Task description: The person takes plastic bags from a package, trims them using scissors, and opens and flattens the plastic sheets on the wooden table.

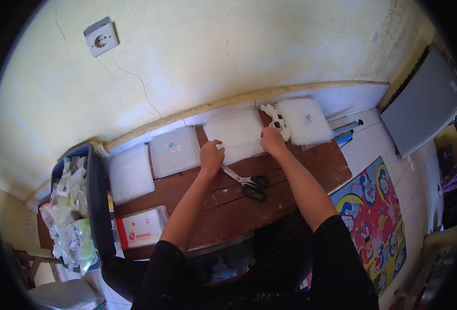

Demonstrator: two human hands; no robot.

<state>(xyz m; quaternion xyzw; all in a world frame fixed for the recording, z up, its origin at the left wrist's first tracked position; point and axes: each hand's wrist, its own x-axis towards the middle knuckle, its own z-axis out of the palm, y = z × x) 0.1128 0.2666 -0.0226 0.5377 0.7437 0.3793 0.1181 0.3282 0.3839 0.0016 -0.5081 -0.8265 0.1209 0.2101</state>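
Note:
My left hand (212, 156) is over the left edge of a stack of clear plastic sheets or bags (236, 132), its fingers curled in a pinch. Anything between those fingertips is too small to make out. At the stack's right side my right hand (273, 141) is closed, just in front of small white rolls (277, 123); its grip is hidden from me. Black-handled scissors (253, 187) lie on the brown wooden table (218, 217) below my hands, blades pointing toward the left hand.
More clear plastic stacks lie at left (131, 173), centre left (174, 152) and right (303, 121). A red-and-white packet (141, 228) rests near a dark bin (98, 206) filled with plastic. The wall (197, 57) stands behind; a colourful mat (370, 222) covers floor at right.

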